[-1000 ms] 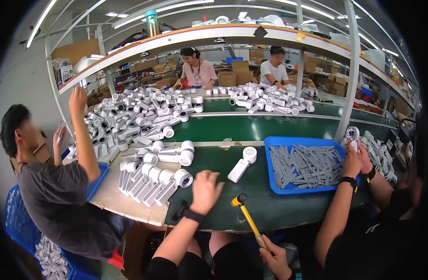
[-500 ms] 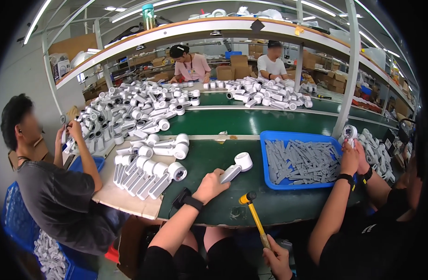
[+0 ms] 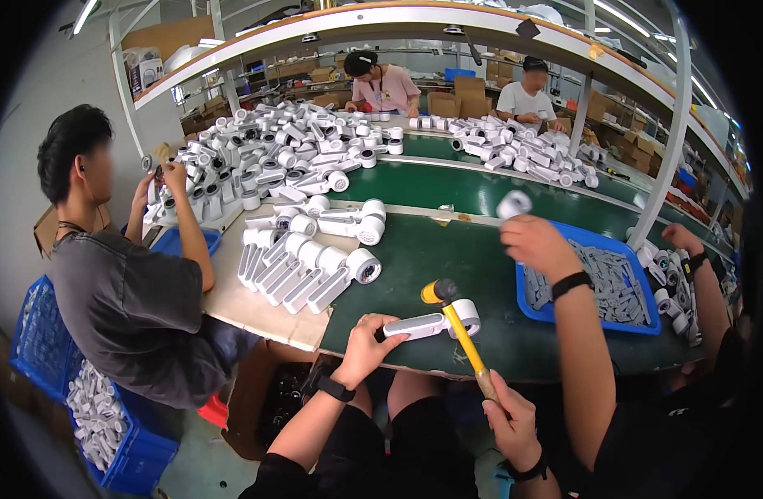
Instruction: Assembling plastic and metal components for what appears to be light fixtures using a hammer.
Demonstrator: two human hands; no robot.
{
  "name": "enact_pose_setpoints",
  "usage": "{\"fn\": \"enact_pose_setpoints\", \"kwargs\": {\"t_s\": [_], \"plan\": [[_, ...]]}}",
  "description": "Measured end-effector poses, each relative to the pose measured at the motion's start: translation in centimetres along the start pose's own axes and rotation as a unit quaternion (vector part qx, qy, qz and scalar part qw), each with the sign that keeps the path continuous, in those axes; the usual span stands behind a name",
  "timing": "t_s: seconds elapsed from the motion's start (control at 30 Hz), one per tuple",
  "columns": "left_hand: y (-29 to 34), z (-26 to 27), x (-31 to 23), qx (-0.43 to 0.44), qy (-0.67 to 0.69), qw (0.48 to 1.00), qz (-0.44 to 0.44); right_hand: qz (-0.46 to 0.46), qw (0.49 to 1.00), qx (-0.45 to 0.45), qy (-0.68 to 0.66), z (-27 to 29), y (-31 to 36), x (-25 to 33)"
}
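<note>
My left hand (image 3: 368, 348) is closed on the handle end of a white handheld device (image 3: 416, 328) with a grey panel and a round, drum-like head. The device lies on its side at the table's near edge, its head pointing right. In my right hand (image 3: 513, 421) is a hammer (image 3: 466, 334) with a yellow shaft and a yellow-and-black head. The hammer head is raised and partly overlaps the device's round head in the view; contact between them cannot be told. Beside my left hand, several similar devices (image 3: 315, 283) lie in a row on a cardboard sheet.
On the right stands a blue tray (image 3: 556, 312) of grey strip parts; a co-worker's hand (image 3: 541, 245) holds a white device above its left end. A large heap of devices (image 3: 257, 154) covers the back left. Another co-worker (image 3: 132, 291) sits at left. A shelf (image 3: 415, 18) crosses overhead.
My left hand has drawn the device nearer and turned it flatter. The hammer has risen toward its round head. The right co-worker's hand has swung left over the tray. The view has shifted.
</note>
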State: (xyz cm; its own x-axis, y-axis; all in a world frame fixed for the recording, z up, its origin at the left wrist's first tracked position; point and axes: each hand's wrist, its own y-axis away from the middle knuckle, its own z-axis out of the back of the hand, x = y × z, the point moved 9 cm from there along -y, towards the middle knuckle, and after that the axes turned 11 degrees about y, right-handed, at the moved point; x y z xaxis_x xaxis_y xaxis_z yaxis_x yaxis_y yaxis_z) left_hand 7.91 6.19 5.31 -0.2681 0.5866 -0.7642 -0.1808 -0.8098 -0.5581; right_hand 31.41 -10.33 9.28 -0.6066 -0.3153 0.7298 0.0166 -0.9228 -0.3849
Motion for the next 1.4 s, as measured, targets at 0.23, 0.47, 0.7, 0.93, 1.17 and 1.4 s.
{"fn": "enact_pose_setpoints", "kwargs": {"t_s": [0.23,0.47,0.7,0.93,1.17,1.4], "plan": [[-0.4,-0.5,1.6,0.046,0.03,0.994,0.091,0.003,0.996,0.054,0.072,-0.5,-0.7,0.7],[-0.5,-0.6,1.7,0.045,0.04,0.995,0.083,-0.012,0.993,0.07,0.096,-1.1,-0.9,-0.4],[-0.8,-0.5,1.7,0.041,0.028,0.995,0.09,0.016,0.992,0.039,0.115,-1.3,-1.2,0.5],[-0.7,-0.3,1.4,0.038,0.028,0.996,0.071,0.023,0.996,0.021,0.08,-0.1,-1.3,2.9],[-0.4,-0.3,2.4,0.028,0.04,0.997,0.068,0.014,0.989,0.099,0.112,-1.7,-2.2,2.6],[-0.3,-0.5,2.4,0.046,-0.019,0.995,0.091,0.034,0.982,0.131,0.128,-2.8,-1.8,1.9]]}}
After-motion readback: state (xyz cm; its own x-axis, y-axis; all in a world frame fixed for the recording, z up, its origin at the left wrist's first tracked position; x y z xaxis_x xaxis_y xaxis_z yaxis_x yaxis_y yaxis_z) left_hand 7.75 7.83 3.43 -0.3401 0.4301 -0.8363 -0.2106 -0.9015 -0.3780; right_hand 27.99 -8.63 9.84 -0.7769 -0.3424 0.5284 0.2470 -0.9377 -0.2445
